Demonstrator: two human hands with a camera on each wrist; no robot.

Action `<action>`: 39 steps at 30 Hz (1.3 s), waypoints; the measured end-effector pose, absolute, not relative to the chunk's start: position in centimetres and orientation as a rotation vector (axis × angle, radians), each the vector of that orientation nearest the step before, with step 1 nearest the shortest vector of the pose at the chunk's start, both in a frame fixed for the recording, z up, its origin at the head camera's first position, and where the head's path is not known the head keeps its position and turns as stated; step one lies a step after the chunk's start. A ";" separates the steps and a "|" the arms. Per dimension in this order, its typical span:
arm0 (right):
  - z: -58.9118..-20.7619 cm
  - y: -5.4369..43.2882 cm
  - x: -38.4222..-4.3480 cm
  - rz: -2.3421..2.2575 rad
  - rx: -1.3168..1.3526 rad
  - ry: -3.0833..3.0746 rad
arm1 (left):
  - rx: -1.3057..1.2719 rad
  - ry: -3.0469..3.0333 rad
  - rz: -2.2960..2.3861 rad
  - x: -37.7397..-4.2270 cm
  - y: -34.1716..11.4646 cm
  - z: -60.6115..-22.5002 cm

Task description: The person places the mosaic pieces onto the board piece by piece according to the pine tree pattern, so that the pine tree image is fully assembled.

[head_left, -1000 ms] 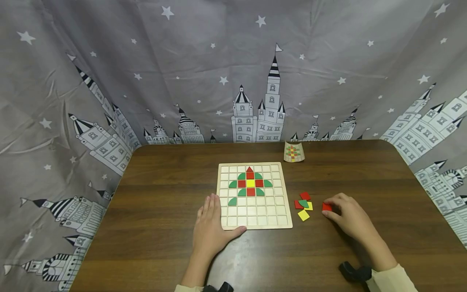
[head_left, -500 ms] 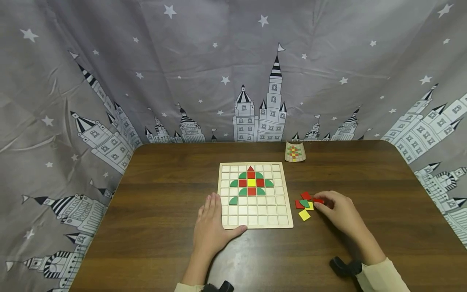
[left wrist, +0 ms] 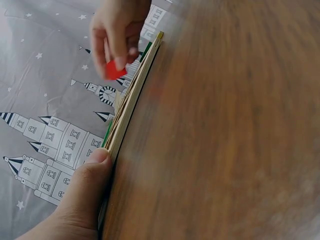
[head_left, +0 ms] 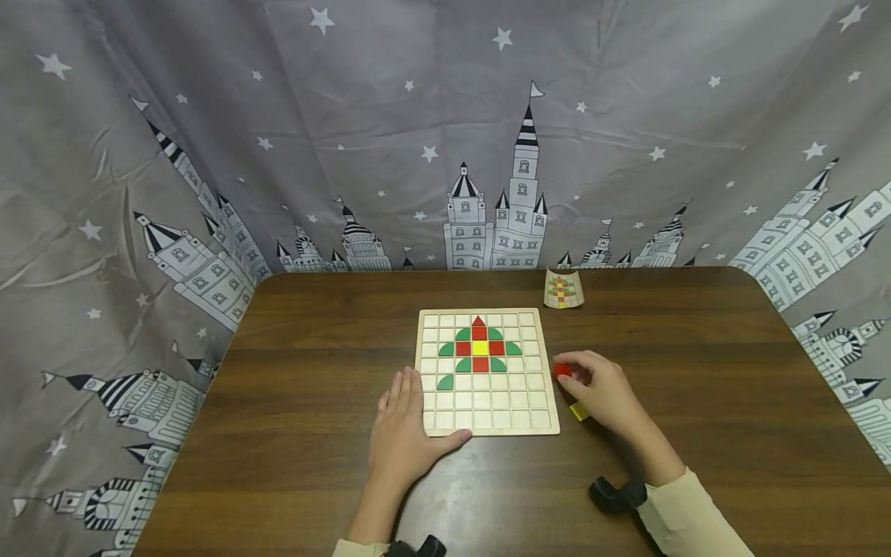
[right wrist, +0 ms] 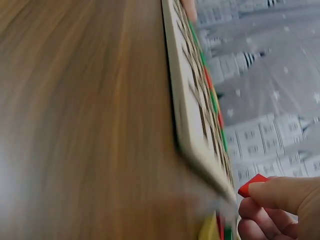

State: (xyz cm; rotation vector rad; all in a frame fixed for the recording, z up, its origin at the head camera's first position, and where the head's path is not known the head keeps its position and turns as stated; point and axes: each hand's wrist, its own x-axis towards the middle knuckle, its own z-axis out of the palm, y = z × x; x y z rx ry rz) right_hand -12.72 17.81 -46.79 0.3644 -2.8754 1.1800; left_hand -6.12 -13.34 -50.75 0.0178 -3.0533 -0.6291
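Note:
My right hand [head_left: 604, 391] pinches a red square tile [head_left: 562, 370] between thumb and fingers, just off the right edge of the wooden grid board [head_left: 491, 420]. The same tile [right wrist: 253, 185] shows at the fingertips in the right wrist view. Flat along the board's lower left corner, my left hand [head_left: 402, 441] rests with straight fingers, its thumb [left wrist: 99, 155] on the near edge. Red squares, a red triangle, green quarter-round tiles and a yellow square [head_left: 480, 348] form a pattern on the board. One lone green tile [head_left: 445, 382] sits lower left in the grid.
Beneath my right hand a yellow tile [head_left: 579, 412] peeks out of the loose pile, the rest mostly covered. A small curved pattern card [head_left: 563, 290] stands at the back of the brown table [head_left: 320, 348], before a grey castle-print curtain [head_left: 390, 116].
My right hand has carried the red tile leftward, past the loose tiles to beside the board, and now covers most of that pile. The left hand stays in place.

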 end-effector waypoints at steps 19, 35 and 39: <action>-47.2 6.1 -13.2 1.253 0.579 -2.909 | 0.010 -3.047 -0.608 -6.0 -13.3 -50.7; -48.0 5.0 -13.4 0.982 0.639 -2.868 | -0.011 -3.032 -0.594 -6.1 -13.4 -50.9; -48.2 4.9 -13.3 0.880 0.679 -2.865 | -0.012 -3.025 -0.601 -6.1 -13.4 -51.0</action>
